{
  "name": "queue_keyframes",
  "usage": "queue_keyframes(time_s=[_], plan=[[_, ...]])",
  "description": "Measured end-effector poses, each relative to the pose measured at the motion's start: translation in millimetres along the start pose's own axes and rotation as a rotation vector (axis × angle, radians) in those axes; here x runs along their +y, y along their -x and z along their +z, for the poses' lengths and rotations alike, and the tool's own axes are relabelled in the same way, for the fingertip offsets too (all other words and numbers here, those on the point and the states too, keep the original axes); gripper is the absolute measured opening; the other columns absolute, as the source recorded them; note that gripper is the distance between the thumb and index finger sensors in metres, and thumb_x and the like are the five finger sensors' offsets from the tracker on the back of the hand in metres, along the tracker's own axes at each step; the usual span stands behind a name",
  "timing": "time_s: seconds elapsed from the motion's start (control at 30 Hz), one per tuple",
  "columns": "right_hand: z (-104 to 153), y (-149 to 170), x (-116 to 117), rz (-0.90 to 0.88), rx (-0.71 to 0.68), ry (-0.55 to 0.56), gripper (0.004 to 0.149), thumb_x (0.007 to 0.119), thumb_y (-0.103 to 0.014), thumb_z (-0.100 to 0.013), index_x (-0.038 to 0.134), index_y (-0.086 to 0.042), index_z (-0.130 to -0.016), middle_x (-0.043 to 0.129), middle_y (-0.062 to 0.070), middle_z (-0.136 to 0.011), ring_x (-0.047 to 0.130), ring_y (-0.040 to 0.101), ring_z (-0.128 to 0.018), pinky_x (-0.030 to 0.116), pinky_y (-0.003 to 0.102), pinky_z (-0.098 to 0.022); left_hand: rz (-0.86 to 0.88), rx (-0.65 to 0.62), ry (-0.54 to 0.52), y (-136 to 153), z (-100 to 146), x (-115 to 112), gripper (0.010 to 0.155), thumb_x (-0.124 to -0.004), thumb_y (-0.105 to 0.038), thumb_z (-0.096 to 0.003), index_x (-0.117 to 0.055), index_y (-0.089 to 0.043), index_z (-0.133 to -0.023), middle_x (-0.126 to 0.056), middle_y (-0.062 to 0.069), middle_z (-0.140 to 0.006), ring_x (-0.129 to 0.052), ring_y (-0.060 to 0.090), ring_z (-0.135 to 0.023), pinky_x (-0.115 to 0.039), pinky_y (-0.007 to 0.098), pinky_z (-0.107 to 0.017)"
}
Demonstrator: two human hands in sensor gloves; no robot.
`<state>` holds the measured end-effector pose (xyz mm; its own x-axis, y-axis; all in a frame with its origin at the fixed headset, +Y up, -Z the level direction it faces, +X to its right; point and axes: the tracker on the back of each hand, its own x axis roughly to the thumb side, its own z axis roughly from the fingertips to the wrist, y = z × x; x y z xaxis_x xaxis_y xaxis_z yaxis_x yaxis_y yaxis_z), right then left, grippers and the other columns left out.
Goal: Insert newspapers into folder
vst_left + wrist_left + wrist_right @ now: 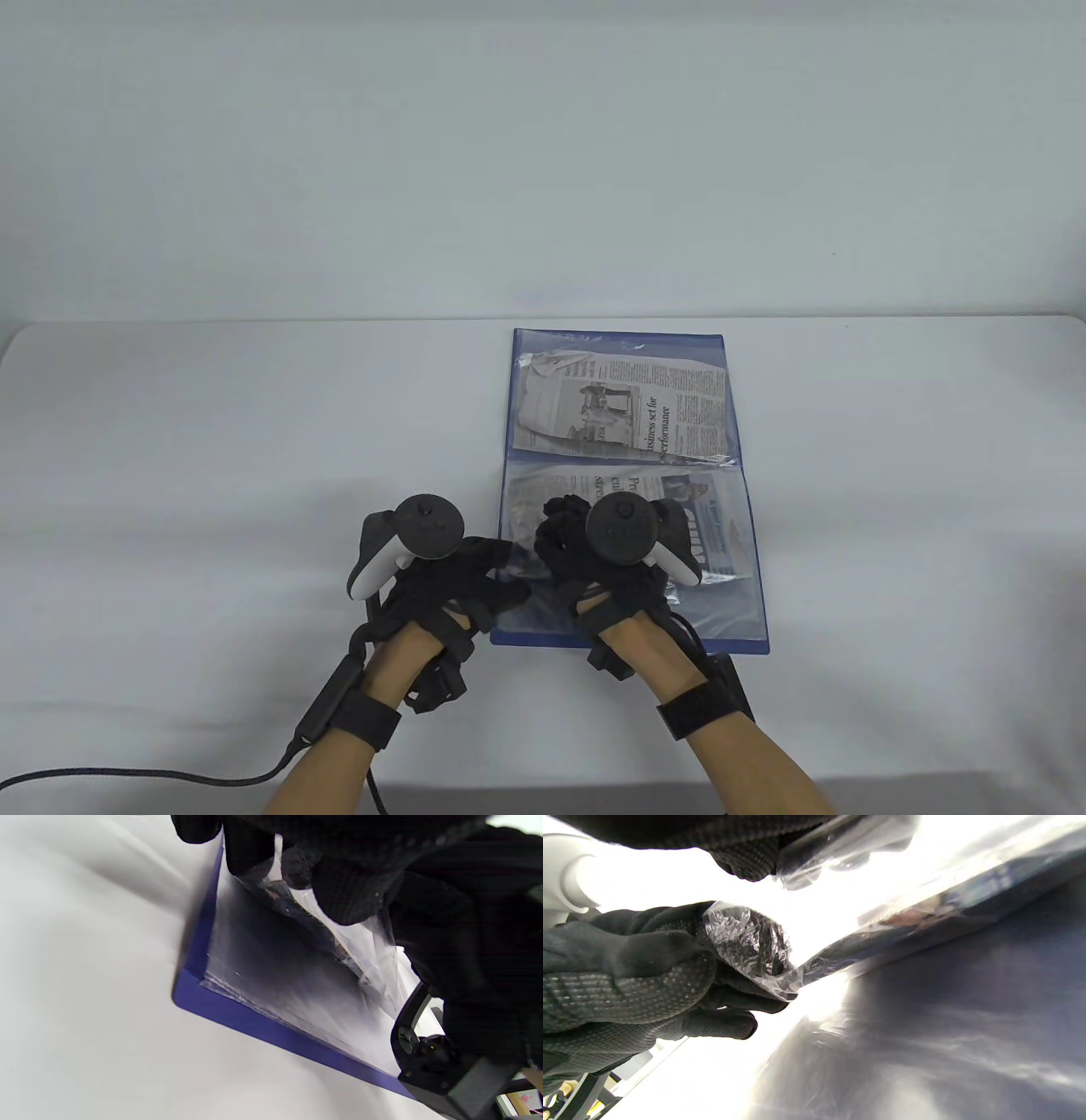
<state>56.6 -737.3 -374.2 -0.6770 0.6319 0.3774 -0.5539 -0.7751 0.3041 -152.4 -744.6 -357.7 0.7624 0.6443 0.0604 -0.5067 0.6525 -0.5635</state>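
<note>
A blue folder (747, 632) lies open on the table. Its far half holds a newspaper (628, 407) under clear plastic. A second newspaper (717, 518) lies in the near half inside a clear sleeve (369, 942). My left hand (475, 581) pinches the crumpled left corner of that sleeve (746, 942) and lifts it off the folder's inner face (967, 1027). My right hand (568, 531) is right beside it over the near half. Its fingers (746, 857) are curled on the sleeve's upper film (840, 840). The newspaper's edge shows inside the raised sleeve (925, 914).
The white table (212, 441) extends to the left of and behind the folder. A black cable (170, 774) runs from my left wrist off the near left edge. The folder's near left corner (186, 997) lies flat on the table.
</note>
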Motion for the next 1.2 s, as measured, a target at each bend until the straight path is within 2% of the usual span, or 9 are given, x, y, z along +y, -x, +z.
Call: queue_keyframes(time_s=[0.1,0.2,0.4,0.47,0.6,0.8,0.9,1.0,1.2], plan=[[-0.3,2.5,2.3,-0.011,-0.004,-0.017,0.037,0.072,-0.027,-0.057,0.069,-0.002,-0.085,0.049,0.025,-0.103,0.047,0.051,-0.096,0.034,0.075,-0.063,-0.033,0.050,-0.154,-3.0,0.1,-1.2,0.040,-0.080,-0.046,-0.0610,-0.074,-0.035,-0.100,-0.067,-0.001,-0.114,-0.052,0.034,-0.116,-0.041,0.063,-0.088],[-1.4,3.9,-4.3,-0.019,-0.024,-0.021,0.037,0.072,-0.027,-0.057,0.069,-0.003,-0.086,0.050,0.025,-0.103,0.047,0.051,-0.096,0.034,0.075,-0.063,-0.025,0.092,-0.186,-4.7,-5.9,-0.1,0.040,-0.078,-0.046,-0.0611,-0.074,-0.032,-0.098,-0.073,-0.002,-0.109,-0.058,0.032,-0.113,-0.044,0.061,-0.088],[4.3,4.4,-26.0,-0.095,-0.045,0.016,0.040,0.069,-0.028,-0.058,0.065,-0.002,-0.089,0.045,0.027,-0.103,0.043,0.053,-0.096,0.031,0.076,-0.062,0.125,0.029,-0.287,-17.5,-8.5,8.1,0.039,-0.075,-0.042,-0.0615,-0.071,-0.029,-0.098,-0.081,-0.002,-0.103,-0.069,0.031,-0.107,-0.054,0.056,-0.086],[9.9,-4.5,-41.9,-0.140,-0.093,0.099,0.045,0.067,-0.030,-0.059,0.062,0.000,-0.093,0.044,0.027,-0.104,0.041,0.053,-0.096,0.030,0.076,-0.062,0.179,0.042,-0.315,-15.5,-10.5,14.3,0.039,-0.074,-0.043,-0.0617,-0.070,-0.029,-0.099,-0.083,-0.002,-0.102,-0.072,0.031,-0.105,-0.057,0.055,-0.085],[33.5,-27.2,-78.3,-0.131,-0.174,0.317,0.052,0.067,-0.032,-0.060,0.057,0.002,-0.097,0.044,0.027,-0.104,0.042,0.053,-0.096,0.032,0.075,-0.063,0.532,0.063,-0.302,-2.6,-20.3,29.6,0.041,-0.074,-0.044,-0.0623,-0.068,-0.025,-0.099,-0.086,0.000,-0.100,-0.082,0.032,-0.098,-0.065,0.053,-0.081],[57.8,-31.3,-110.6,-0.139,-0.232,0.483,0.051,0.067,-0.033,-0.060,0.059,0.001,-0.097,0.046,0.026,-0.104,0.044,0.052,-0.096,0.034,0.074,-0.064,0.955,0.050,-0.273,3.1,-45.8,57.8,0.042,-0.070,-0.046,-0.0639,-0.060,-0.027,-0.101,-0.078,-0.004,-0.104,-0.088,0.025,-0.099,-0.070,0.045,-0.083],[58.1,-23.7,-114.4,-0.199,-0.214,0.488,0.050,0.065,-0.031,-0.060,0.059,0.002,-0.097,0.046,0.026,-0.104,0.044,0.053,-0.096,0.035,0.074,-0.064,1.048,0.052,-0.256,-1.1,-62.2,68.0,0.042,-0.069,-0.047,-0.0647,-0.059,-0.029,-0.102,-0.077,-0.006,-0.105,-0.088,0.022,-0.098,-0.070,0.042,-0.084],[57.6,-16.2,-115.9,-0.233,-0.194,0.485,0.050,0.065,-0.031,-0.060,0.059,0.002,-0.097,0.046,0.026,-0.104,0.044,0.053,-0.096,0.034,0.074,-0.064,1.099,0.037,-0.311,-5.1,-79.2,75.8,0.042,-0.068,-0.047,-0.0649,-0.058,-0.031,-0.102,-0.076,-0.007,-0.106,-0.087,0.021,-0.099,-0.070,0.041,-0.085],[57.8,-6.7,-119.0,-0.246,-0.113,0.489,0.047,0.065,-0.030,-0.060,0.062,0.002,-0.095,0.048,0.027,-0.103,0.046,0.053,-0.095,0.035,0.074,-0.063,1.201,-0.022,-0.219,-3.8,-113.0,75.7,0.047,-0.053,-0.055,-0.0661,-0.043,-0.051,-0.112,-0.052,-0.015,-0.124,-0.069,0.011,-0.116,-0.057,0.033,-0.096]])
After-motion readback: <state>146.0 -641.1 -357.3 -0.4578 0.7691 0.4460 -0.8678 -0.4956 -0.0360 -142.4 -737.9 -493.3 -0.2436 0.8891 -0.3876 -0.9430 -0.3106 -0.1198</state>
